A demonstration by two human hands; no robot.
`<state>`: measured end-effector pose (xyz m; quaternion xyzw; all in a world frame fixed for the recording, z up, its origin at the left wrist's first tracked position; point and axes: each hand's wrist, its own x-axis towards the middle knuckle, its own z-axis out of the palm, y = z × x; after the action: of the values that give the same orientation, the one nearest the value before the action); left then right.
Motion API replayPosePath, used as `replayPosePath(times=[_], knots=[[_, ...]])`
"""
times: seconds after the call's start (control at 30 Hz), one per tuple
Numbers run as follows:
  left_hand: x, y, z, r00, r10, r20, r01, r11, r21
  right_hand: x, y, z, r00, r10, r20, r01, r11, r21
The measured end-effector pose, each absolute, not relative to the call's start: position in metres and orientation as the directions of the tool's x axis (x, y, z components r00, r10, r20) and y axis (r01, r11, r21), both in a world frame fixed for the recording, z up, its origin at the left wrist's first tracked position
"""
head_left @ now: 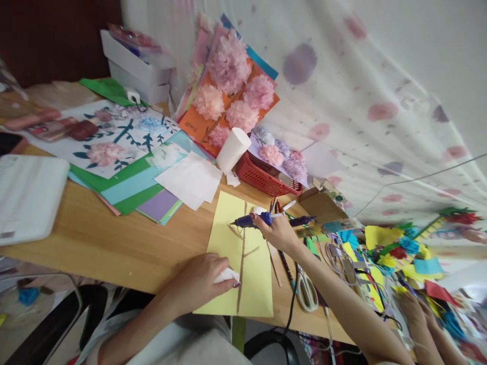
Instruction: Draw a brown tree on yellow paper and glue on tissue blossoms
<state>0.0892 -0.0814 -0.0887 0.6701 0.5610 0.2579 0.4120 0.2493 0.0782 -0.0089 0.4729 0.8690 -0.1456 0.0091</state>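
My right hand [276, 232] is wrapped round a blue hot glue gun [245, 221]. The tip of the gun points left, close over a brown branch on a sheet of yellow paper [258, 284]. A long brown stem [242, 258] runs along the sheet, with thin side branches. My left hand [207, 281] rests at the sheet's near left part, its fingers closed on a crumpled white tissue [227, 276].
Scissors [306, 290], pencils and cables lie to the right. Behind stand a tissue roll [233, 150], a red basket [262, 177] and paper flowers [230, 61]. Coloured paper [125, 192] and a white device [32, 197] lie left. Another person's arms [418, 314] show at far right.
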Motion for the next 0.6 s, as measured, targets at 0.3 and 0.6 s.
replayPosePath(times=[0.3, 0.6], knots=[[0.089, -0.082, -0.088, 0.230, 0.965, -0.127, 0.558, -0.024, 0.829, 0.256, 0.081, -0.015, -0.563, 0.822, -0.091, 0.821, 0.544, -0.172], [0.091, -0.083, -0.091, 0.220, 0.970, -0.106, 0.568, -0.039, 0.822, 0.245, 0.081, -0.017, -0.508, 0.833, -0.220, 0.840, 0.424, -0.339]])
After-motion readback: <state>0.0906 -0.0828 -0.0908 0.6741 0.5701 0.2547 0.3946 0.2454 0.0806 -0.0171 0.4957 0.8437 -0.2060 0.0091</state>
